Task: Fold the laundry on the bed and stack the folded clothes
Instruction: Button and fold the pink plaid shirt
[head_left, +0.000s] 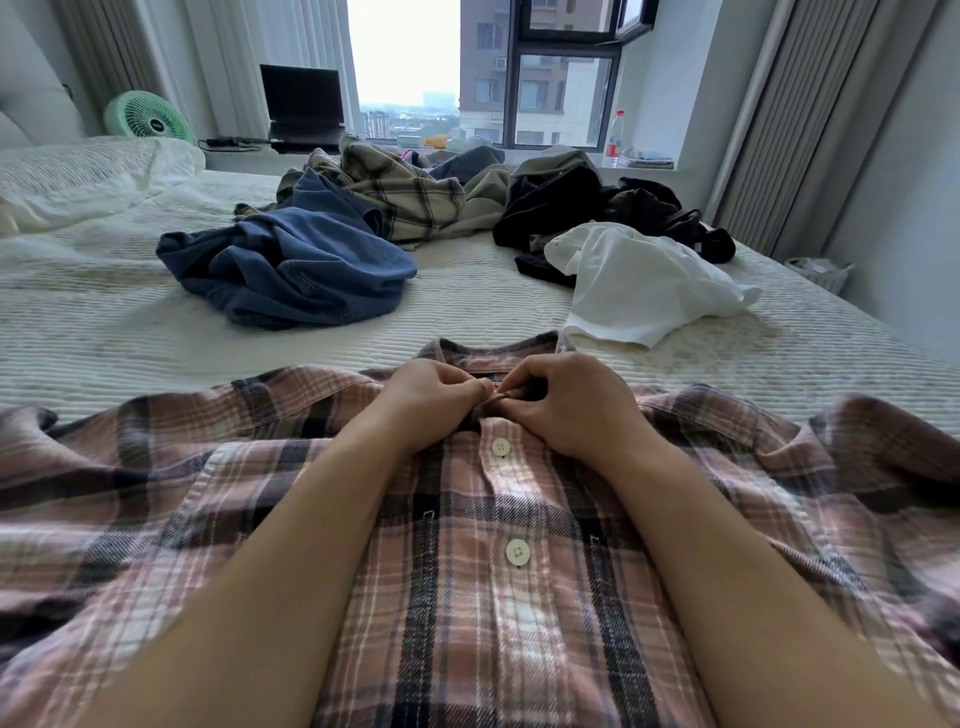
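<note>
A pink plaid shirt (467, 597) lies spread front-up across the near part of the bed (104, 332), its collar pointing away from me. Two white buttons below the collar are fastened. My left hand (431, 400) and my right hand (566, 405) meet just under the collar, both pinching the shirt's placket at the top button. Farther up the bed lie unfolded clothes: a blue garment (291, 265), a beige plaid shirt (405, 197), a black heap (597, 208) and a white garment (644, 286).
A white pillow (78, 171) lies at the far left. On the windowsill stand a green fan (148, 117), a laptop (304, 106) and a plastic bottle (614, 137). A white basket (818, 273) sits on the floor beside the bed's right edge.
</note>
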